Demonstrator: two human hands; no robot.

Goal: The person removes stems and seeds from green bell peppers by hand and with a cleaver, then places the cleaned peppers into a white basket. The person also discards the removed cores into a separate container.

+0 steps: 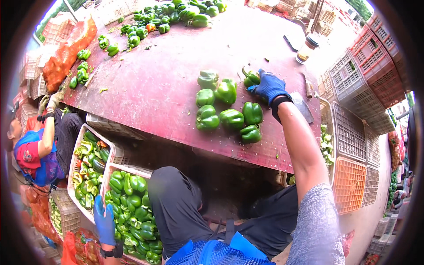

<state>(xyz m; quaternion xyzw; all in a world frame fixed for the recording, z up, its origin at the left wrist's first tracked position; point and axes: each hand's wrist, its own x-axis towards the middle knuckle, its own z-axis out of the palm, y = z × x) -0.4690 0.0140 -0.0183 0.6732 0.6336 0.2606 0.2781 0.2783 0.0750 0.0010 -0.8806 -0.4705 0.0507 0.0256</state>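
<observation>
My right hand (267, 87), in a blue glove, is closed around a green pepper (250, 79) on the pink tabletop (159, 101), its thumb in front. To its left and nearer me sit several whole green peppers (225, 92). A metal blade (302, 109) lies beside my right wrist. At lower left my left hand (104, 216), also blue-gloved, has its fingers apart at the edge of a crate of green peppers (137, 212), holding nothing visible. A second crate (70, 185), holding whole and cut peppers, adjoins it.
A co-worker (33, 150) reaches toward an orange mesh sack (66, 57) at the table's left. More peppers (172, 15) lie along the far edge. A lidded cup (307, 47) stands at back right. Stacked crates (362, 66) line the right. My knees (176, 203) are below the table edge.
</observation>
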